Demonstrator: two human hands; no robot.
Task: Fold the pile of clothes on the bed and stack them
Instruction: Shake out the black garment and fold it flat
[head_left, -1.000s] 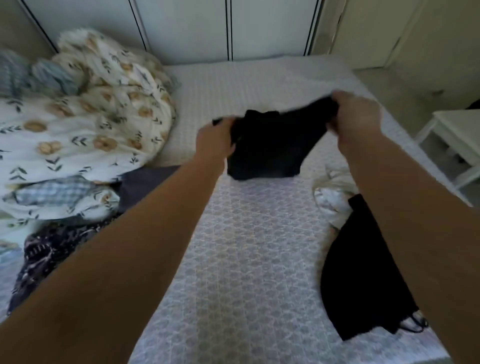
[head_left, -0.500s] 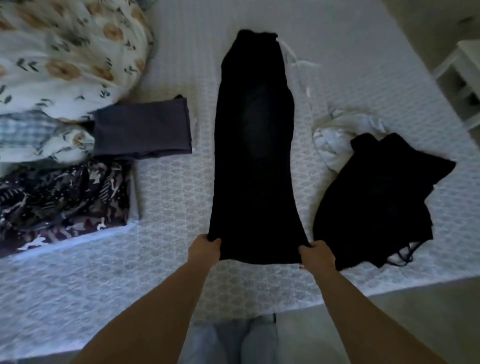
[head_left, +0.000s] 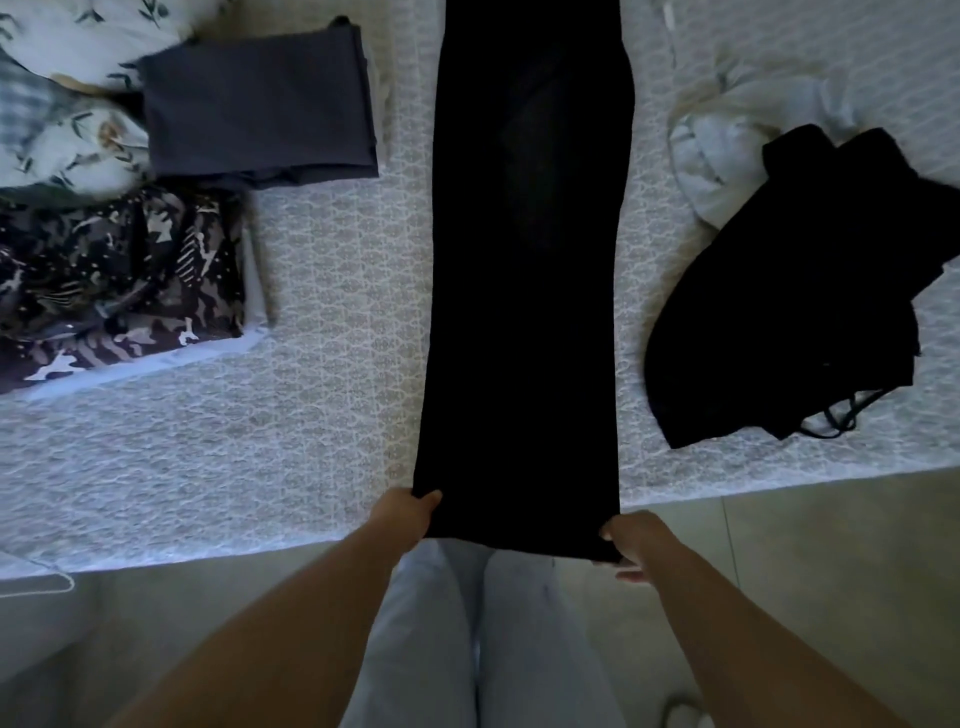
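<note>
A long black garment lies stretched lengthwise down the middle of the bed, its near end hanging past the bed's front edge. My left hand grips the near left corner and my right hand grips the near right corner. A folded dark grey garment sits at the left. In front of it lies a folded dark patterned piece. To the right lies an unfolded black garment with thin straps, partly over a crumpled white piece.
A floral duvet is bunched at the far left. My legs in light trousers stand against the bed's front edge, over a pale tiled floor.
The black garment, held up bunched a second ago, is now laid out long on the bed. Both hands have pulled its near end back past the bed edge; the view tilted downward.
</note>
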